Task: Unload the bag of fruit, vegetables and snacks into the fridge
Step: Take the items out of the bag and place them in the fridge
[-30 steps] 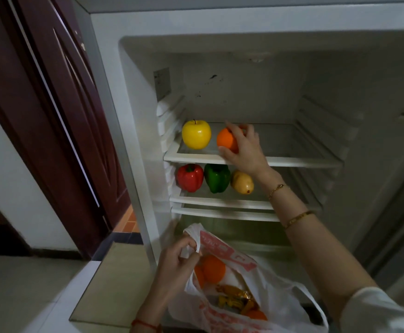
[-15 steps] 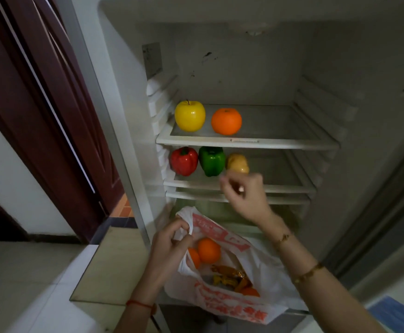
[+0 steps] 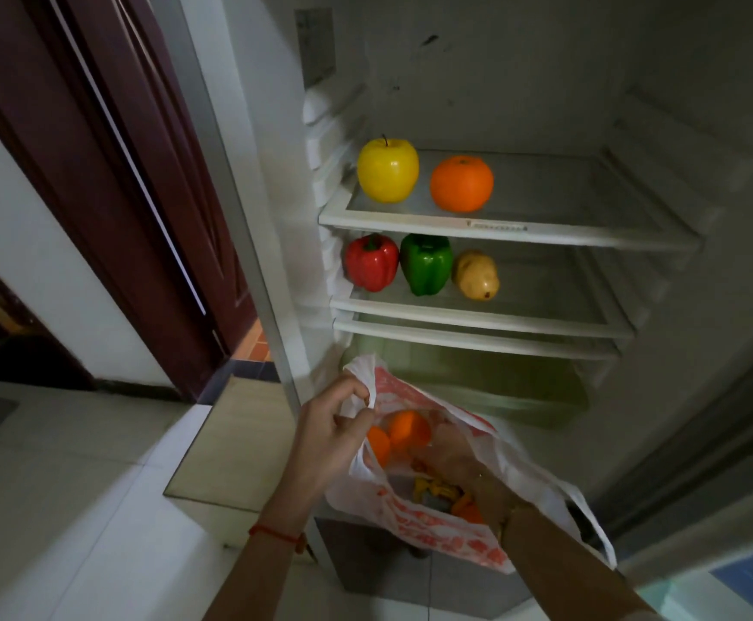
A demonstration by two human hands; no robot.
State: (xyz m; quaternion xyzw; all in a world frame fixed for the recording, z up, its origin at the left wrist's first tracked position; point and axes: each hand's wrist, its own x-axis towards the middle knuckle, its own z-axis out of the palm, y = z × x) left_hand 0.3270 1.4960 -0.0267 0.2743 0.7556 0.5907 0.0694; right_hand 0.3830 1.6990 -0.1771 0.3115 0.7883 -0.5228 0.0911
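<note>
left hand pinches the plastic bag rim open so right hand can dig inside; can't tell its grip.

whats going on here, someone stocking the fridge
Yes, a person is unloading a plastic bag into an open fridge. The left hand grips the bag's rim to hold it open, and the right hand is reaching inside among oranges and snack packets. A yellow apple and an orange sit on the upper shelf; a red pepper, green pepper and potato sit on the one below.
</note>
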